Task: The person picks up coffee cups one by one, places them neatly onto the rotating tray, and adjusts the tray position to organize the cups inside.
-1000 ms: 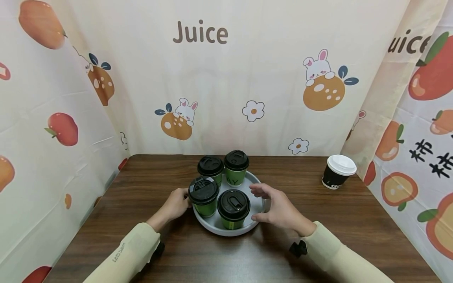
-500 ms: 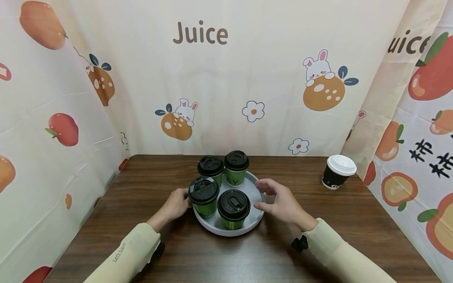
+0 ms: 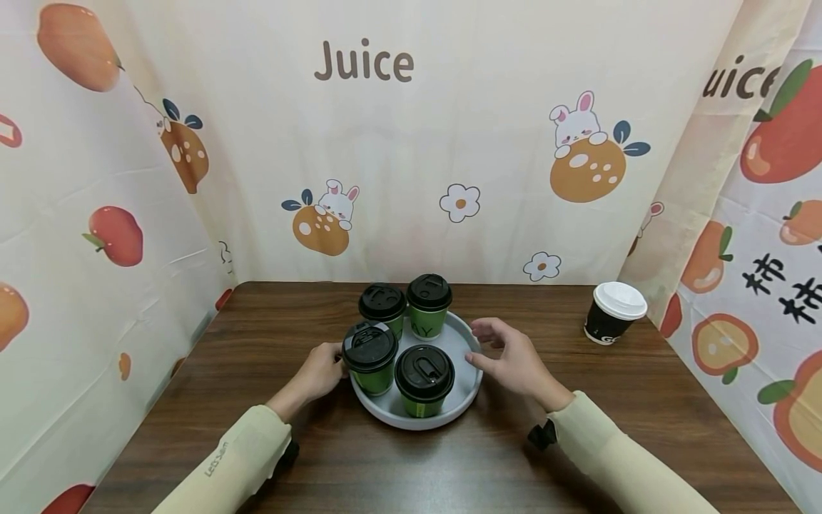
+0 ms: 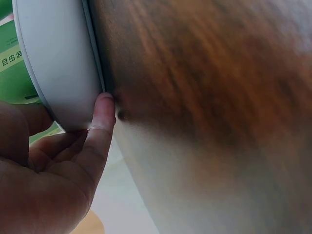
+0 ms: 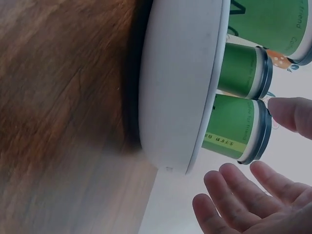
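Note:
A round, pale grey tray [image 3: 464,343] carries several green paper cups with black lids: a front-left cup [image 3: 371,360], a front-right cup [image 3: 424,375], a back-left cup [image 3: 382,305] and a back-right cup [image 3: 429,307]. My left hand [image 3: 321,371] grips the tray's left edge; in the left wrist view its thumb is over the rim and its fingers lie along the outer wall [image 4: 58,58]. On the right side my right hand [image 3: 510,360] hovers at the rim, fingers spread and apart from the cups. The right wrist view shows its fingers [image 5: 229,178] holding nothing.
A black paper cup [image 3: 613,312] with a white lid stands at the back right of the brown wooden table [image 3: 359,471]. Behind the table hangs a cream curtain [image 3: 411,143] with fruit and rabbit prints, and printed cloth walls flank both sides.
My right hand has drawn back to the right and slightly away from me, from over the tray to its right rim. The left hand, tray and cups stay put.

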A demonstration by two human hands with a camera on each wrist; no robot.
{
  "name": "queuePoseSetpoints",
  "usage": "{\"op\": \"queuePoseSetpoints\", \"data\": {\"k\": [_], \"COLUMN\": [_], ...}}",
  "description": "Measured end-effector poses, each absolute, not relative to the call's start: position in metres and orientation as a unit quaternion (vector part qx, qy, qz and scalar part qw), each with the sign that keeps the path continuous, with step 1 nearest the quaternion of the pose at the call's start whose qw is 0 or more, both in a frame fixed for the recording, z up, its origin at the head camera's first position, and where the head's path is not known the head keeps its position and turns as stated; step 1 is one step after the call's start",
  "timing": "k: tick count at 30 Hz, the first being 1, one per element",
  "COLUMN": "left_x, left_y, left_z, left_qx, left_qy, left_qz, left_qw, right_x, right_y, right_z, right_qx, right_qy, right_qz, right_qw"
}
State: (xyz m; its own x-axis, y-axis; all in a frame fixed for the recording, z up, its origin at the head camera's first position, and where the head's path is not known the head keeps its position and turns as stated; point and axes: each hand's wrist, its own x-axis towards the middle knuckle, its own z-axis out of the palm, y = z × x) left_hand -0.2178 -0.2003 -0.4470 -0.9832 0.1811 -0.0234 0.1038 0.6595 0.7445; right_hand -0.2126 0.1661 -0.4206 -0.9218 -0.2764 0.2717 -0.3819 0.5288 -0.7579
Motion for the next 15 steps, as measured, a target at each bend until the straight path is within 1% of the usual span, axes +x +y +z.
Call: {"op": "queuePoseSetpoints", "data": {"k": [6, 15], "left_x": [-0.218, -0.218], "left_y": [-0.2, -0.201], "left_z": [-0.448, -0.448], "left_qx": [0.075, 0.075], "left_qy": [0.908, 0.911], "left_qz": [0.409, 0.403], "left_qw": [0.049, 0.049], "right_x": [-0.218, -0.231], "right_y": [0.167, 0.17], "right_z": [-0.423, -0.428], "right_qx": [0.169, 0.139], "right_qy": [-0.88, -0.889], "right_qz": [0.44, 0.434], "right_qw": [0.063, 0.044]}}
